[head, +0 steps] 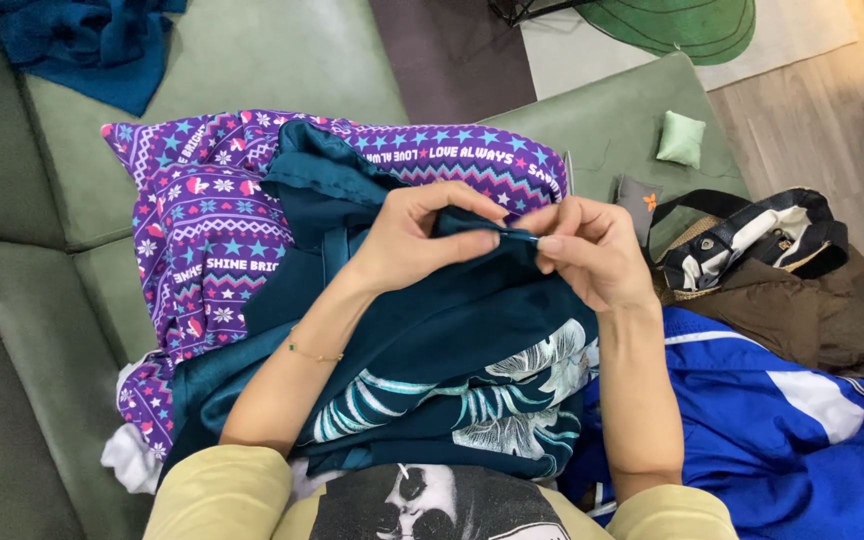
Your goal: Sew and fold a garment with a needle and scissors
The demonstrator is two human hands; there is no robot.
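While both hands pinch one teal fabric edge at frame centre, the garment is pulled taut.
Left hand (414,245) and right hand (592,252) are closed on the teal garment (422,350), heaped over a purple patterned cloth (202,230); green sofa (242,60) lies bare upper left, blue jacket (782,420) crowds lower right.

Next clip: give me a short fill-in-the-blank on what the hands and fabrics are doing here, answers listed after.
1. Both the left hand and the right hand pinch an edge of the ____-coloured garment.
2. Under that garment lies a patterned fabric whose main colour is ____.
3. The thin bracelet sits on the ____ wrist.
4. The jacket beside the right forearm is blue with ____ stripes.

Missing words: teal; purple; left; white
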